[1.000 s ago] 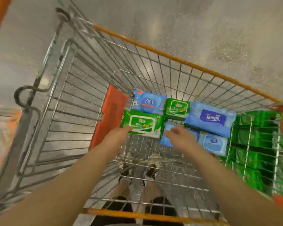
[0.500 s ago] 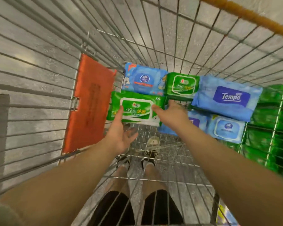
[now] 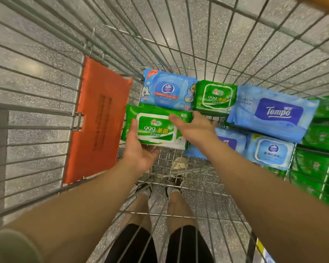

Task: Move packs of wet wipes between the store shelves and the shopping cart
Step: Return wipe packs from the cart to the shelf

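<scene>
Both my hands hold a large green wipes pack (image 3: pixel 156 128) inside the wire shopping cart (image 3: pixel 46 114). My left hand (image 3: pixel 139 149) cups it from below with the thumb on its left face. My right hand (image 3: pixel 194 128) grips its upper right corner. Behind it lie a blue cartoon pack (image 3: pixel 167 90) and a smaller green pack (image 3: pixel 216 96). To the right lies a blue Tempo pack (image 3: pixel 273 112), with two more blue packs, one (image 3: pixel 272 151) in full view and one (image 3: pixel 230 141) partly under my right wrist.
An orange child-seat flap (image 3: pixel 97 120) hangs on the cart's left wall. Green packs (image 3: pixel 319 149) fill a store shelf beyond the cart's right side. An orange rim bar (image 3: pixel 327 6) crosses the top right. My legs and shoes (image 3: pixel 177 179) show through the cart floor.
My head has leaned closer into the cart. Both hands went from reaching toward the large green pack to gripping it, the left sliding under it and the right closing on its top corner.
</scene>
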`<state>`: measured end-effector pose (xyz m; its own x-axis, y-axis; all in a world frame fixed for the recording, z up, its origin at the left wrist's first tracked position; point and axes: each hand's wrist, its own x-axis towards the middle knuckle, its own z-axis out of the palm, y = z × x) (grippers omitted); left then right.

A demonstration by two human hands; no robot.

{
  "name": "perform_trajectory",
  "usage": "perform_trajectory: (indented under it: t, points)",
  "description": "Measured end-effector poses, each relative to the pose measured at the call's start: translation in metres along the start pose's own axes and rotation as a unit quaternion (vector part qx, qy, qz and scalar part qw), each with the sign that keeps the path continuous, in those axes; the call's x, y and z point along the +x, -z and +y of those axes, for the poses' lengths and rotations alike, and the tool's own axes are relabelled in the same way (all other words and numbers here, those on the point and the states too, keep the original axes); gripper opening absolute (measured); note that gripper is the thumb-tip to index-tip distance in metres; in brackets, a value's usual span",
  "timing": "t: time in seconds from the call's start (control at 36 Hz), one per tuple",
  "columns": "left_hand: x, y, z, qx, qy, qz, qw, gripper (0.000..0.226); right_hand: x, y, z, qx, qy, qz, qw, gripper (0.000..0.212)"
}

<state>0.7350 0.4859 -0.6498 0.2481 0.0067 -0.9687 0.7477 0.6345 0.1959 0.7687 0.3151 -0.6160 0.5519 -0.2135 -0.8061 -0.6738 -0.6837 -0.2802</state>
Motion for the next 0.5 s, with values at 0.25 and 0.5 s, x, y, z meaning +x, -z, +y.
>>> perform_trajectory:
  t: [0.25,0.5]
  points:
    - [-0.010,0.004,-0.008,0.003,0.011,-0.021,1.000,0.071,-0.021,-0.020,0.023,-0.148,0.083,0.019,0.985,0.092]
    - [-0.013,0.007,-0.012,-0.001,0.011,-0.021,1.000,0.071,-0.014,0.000,0.021,-0.165,0.056,-0.049,0.983,0.106]
